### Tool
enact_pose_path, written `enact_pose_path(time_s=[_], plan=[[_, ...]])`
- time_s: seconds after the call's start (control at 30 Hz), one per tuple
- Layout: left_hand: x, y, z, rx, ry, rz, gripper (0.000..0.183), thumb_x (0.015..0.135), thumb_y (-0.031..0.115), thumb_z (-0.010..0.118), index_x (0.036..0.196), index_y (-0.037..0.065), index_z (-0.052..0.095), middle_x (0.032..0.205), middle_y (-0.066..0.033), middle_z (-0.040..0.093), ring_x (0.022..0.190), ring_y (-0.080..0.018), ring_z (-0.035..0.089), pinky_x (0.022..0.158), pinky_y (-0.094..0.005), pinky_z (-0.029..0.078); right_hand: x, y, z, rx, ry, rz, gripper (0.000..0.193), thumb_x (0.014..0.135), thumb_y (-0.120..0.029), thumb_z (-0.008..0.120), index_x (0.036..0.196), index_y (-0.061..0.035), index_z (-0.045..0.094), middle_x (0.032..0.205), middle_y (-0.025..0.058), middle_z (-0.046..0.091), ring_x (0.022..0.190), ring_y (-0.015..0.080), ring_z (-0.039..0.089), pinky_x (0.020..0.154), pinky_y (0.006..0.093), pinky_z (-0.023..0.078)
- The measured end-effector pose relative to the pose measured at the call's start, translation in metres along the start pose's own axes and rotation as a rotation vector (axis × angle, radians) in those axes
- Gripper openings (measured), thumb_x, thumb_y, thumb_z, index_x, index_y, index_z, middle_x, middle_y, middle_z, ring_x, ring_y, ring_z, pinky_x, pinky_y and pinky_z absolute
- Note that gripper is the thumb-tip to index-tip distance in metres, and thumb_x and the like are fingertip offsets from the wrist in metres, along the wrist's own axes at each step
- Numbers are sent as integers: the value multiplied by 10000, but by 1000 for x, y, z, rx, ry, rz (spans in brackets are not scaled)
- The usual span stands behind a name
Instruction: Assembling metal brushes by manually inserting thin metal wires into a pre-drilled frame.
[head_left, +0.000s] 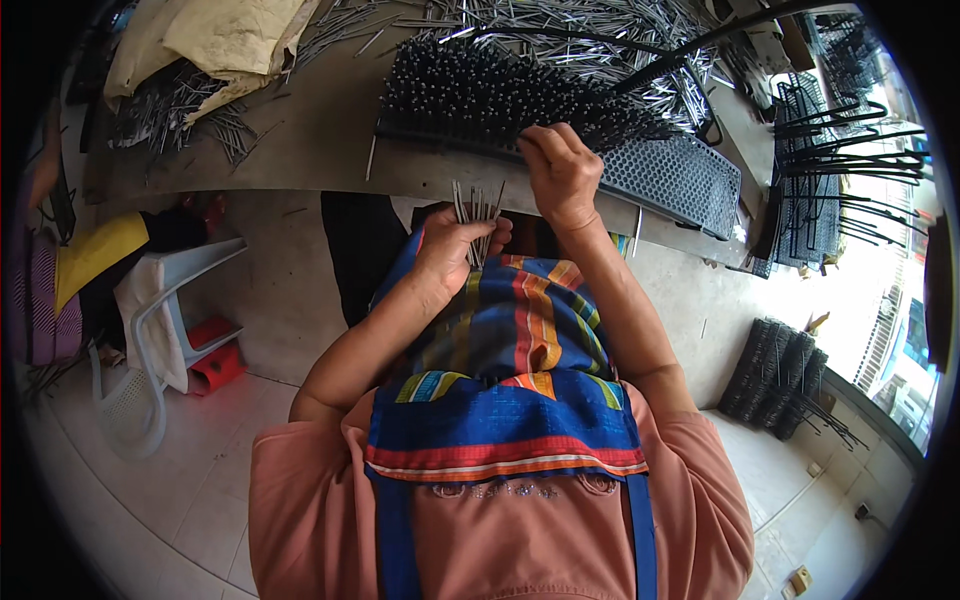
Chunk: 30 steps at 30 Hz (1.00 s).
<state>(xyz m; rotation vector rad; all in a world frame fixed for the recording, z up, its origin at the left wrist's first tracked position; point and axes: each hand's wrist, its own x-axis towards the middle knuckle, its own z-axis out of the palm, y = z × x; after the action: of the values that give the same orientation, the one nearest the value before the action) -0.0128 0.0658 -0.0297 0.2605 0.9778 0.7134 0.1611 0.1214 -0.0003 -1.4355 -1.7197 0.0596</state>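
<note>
My left hand (450,248) is closed round a bundle of thin metal rods (478,206), held upright over my lap just below the table's front edge. My right hand (565,172) is pinched at the front edge of a long dark rack (672,178) full of small holes. Whatever lies between its fingertips is too small or hidden to make out. Many dark-tipped rods (500,95) stand close together in the left and middle part of the rack. At its right end the holes show bare.
Loose rods (610,35) lie heaped behind the rack. More rods sit under yellowish sheeting (225,45) at the table's left. Racks with black handles (850,190) hang or stand at the right. A pale blue plastic chair (160,350) stands on the floor, left.
</note>
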Motion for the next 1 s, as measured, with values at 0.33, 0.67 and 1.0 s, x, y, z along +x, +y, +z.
enact_pose_path(time_s=[0.33, 0.67, 1.0], plan=[[9, 9, 14, -47, -97, 26, 176, 870, -25, 609, 1028, 10, 678, 935, -129, 718, 816, -208, 697, 704, -326, 562, 0, -1, -10, -203, -143, 47, 136, 803, -158, 728, 924, -96, 721, 745, 80, 600, 622, 259, 630, 556, 369, 483], [6, 4, 49, 29, -154, -38, 99, 895, 4, 623, 976, 22, 677, 837, -111, 720, 661, -195, 710, 557, -302, 596, -35, 18, -44, 851, -448, 1063, 64, 823, -64, 714, 831, -6, 687, 645, -11, 594, 524, 52, 464, 484, 225, 352], [19, -12, 49, 128, -55, 122, 118, 937, 81, 604, 1007, 26, 681, 876, -120, 719, 732, -208, 719, 610, -303, 597, -40, 22, -52, 853, -87, 1049, 55, 876, -57, 676, 854, -7, 682, 636, -27, 570, 514, 25, 446, 465, 193, 319]])
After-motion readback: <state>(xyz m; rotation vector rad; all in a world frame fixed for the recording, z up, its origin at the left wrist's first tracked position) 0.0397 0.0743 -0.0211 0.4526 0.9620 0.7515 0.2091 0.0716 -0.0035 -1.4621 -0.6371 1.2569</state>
